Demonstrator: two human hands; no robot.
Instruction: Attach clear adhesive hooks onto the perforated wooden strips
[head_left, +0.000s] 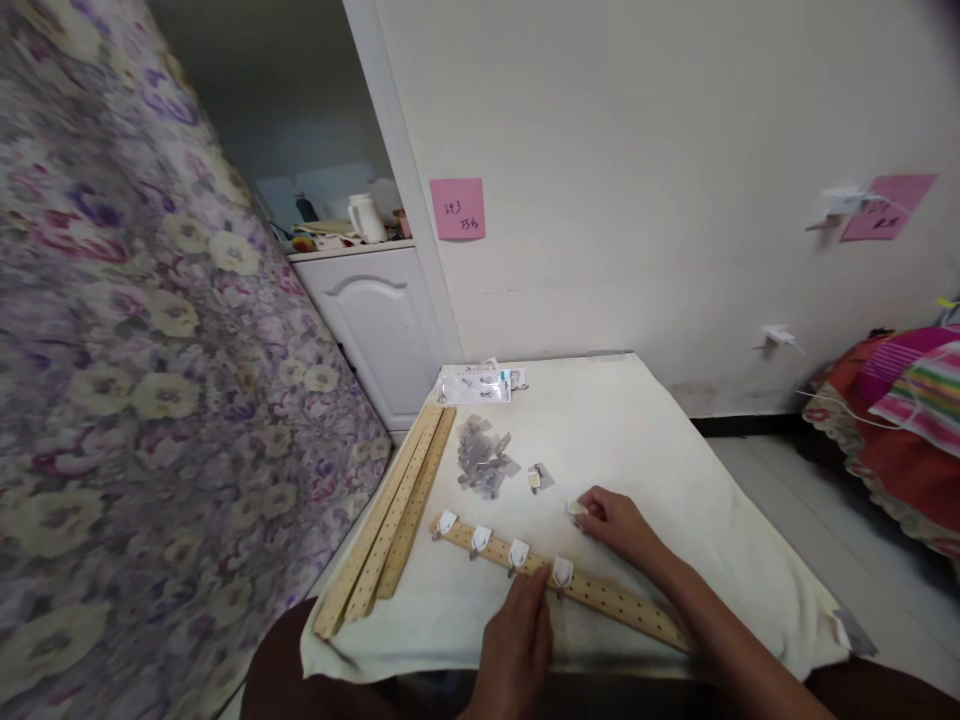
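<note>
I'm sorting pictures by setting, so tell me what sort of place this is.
Most likely a room in a home: a floral curtain hangs on the left, a white jug stands above a white cabinet door, and bright striped cloth, perhaps bedding, lies on the right.

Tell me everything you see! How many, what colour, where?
Curtain: one, flowery purple, left
Cabinet: one, white, beside curtain
Jug: one, white, on cabinet
Notes: two, pink, on wall
Plugs: two, white, on wall
Floor: one, grey, right
Cloth heap: one, reddish, right
Tablecloth: one, cream, centre
Printed packs: several, whitish, tablecloth's far edge
Bare strips: about three, tan, tablecloth's left
Bags: too piled to count, greyish, centre
Lone piece: one, cream, beside bags
Front strip: one, tan, tablecloth's front
Fittings: four, white, on front strip
Small piece: one, whitish, held
Legs: two, dark, bottom
Left hand: one, bare, on front strip
Right hand: one, bare, holding small piece
</note>
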